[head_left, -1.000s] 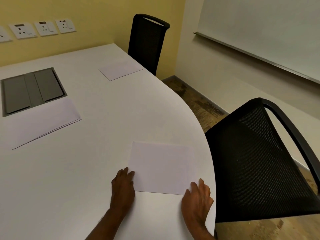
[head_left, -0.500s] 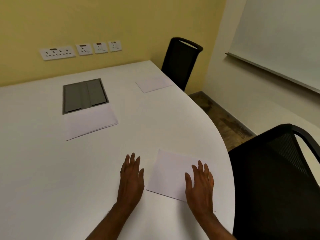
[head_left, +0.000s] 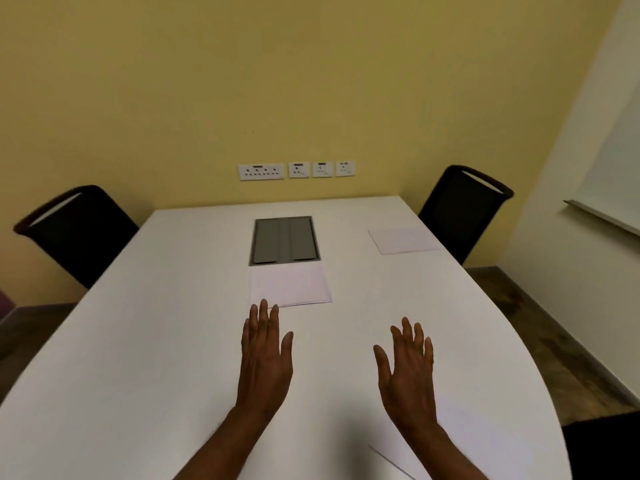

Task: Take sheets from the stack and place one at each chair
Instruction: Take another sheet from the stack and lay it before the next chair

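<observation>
The stack of white sheets (head_left: 290,285) lies mid-table, just in front of a grey hatch. My left hand (head_left: 265,355) hovers flat with fingers spread, its fingertips just short of the stack's near left corner. My right hand (head_left: 407,367) is also open and empty, to the right of the stack. One sheet (head_left: 403,240) lies by the far right black chair (head_left: 464,209). Another sheet (head_left: 446,441) lies under my right forearm at the near right edge, beside a black chair (head_left: 602,445). A black chair (head_left: 74,233) at the far left has no sheet before it.
The white table (head_left: 156,341) curves along its right side. The grey cable hatch (head_left: 284,240) is set flush in it. Wall sockets (head_left: 296,169) sit on the yellow wall behind. A whiteboard ledge (head_left: 602,216) juts out at right.
The view swung left from the near right chair to the table's middle. Both hands lifted off the sheet placed there and moved toward the stack.
</observation>
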`<state>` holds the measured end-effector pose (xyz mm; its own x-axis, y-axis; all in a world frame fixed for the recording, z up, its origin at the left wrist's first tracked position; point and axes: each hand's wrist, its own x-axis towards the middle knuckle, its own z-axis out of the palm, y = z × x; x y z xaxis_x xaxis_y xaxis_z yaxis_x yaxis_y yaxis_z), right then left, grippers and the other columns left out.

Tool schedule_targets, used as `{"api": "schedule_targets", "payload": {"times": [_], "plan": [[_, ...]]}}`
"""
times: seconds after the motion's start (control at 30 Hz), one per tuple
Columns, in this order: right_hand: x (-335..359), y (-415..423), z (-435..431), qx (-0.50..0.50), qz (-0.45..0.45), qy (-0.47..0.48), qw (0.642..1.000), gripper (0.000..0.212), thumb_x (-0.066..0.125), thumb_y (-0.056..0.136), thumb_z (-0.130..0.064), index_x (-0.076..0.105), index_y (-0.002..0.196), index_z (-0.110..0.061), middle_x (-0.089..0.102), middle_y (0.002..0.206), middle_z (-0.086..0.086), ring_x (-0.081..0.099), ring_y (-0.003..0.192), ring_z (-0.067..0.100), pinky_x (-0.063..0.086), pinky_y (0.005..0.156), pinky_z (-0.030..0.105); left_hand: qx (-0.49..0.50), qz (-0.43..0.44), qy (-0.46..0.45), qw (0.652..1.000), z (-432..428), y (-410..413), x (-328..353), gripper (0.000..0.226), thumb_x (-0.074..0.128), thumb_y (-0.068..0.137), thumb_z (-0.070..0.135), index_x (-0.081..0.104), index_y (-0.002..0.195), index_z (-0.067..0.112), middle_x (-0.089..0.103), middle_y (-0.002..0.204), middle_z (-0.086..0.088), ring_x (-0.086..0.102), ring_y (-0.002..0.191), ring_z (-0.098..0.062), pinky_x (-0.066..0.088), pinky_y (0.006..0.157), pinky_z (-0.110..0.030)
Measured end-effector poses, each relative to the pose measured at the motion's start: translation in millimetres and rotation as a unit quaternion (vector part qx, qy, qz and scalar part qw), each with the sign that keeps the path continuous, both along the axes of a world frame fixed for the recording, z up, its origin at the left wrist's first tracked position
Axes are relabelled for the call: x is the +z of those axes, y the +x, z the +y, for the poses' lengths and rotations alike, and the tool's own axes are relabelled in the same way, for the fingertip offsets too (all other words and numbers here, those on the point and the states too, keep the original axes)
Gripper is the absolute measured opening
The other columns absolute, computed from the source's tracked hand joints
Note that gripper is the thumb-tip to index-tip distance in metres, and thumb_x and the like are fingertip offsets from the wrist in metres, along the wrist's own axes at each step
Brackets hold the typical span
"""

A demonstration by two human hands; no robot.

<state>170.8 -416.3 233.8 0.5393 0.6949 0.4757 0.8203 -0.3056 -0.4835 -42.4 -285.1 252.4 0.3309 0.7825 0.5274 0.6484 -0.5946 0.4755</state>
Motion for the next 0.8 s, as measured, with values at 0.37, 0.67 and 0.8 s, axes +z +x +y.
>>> {"api": "schedule_targets", "payload": {"times": [0.37,0.67,0.8], "plan": [[41,-82,109,0.103,-0.037,0.021,0.994,0.061,0.033,0.102,-0.049,0.04,0.148,-0.009,0.025,0.163,0.006,0.007,0.154,0.019,0.01,0.122,0.046,0.059,0.02,0.026,0.998,85,-79,22,0.061,0.032,0.104,0.038,0.022,0.157,0.009,0.014,0.167,-0.009,0.003,0.156,-0.02,0.012,0.124,-0.043],[26,-82,181,0.19,-0.071,-0.019,0.979,0.065,0.038,0.102,-0.05,0.028,0.154,-0.013,0.013,0.166,0.001,0.002,0.154,0.019,0.011,0.122,0.048,0.102,0.074,0.02,0.992,128,-79,-7,0.064,0.029,0.105,0.043,0.014,0.158,0.011,0.007,0.168,-0.009,0.002,0.156,-0.023,0.014,0.124,-0.047],[6,-67,209,0.214,-0.071,-0.037,0.974,0.066,0.038,0.103,-0.051,0.025,0.156,-0.014,0.01,0.167,0.0,0.0,0.154,0.018,0.01,0.123,0.047,0.111,0.094,0.016,0.989,147,-66,-25,0.064,0.03,0.104,0.043,0.017,0.158,0.01,0.008,0.168,-0.009,0.003,0.156,-0.023,0.015,0.123,-0.047]]}}
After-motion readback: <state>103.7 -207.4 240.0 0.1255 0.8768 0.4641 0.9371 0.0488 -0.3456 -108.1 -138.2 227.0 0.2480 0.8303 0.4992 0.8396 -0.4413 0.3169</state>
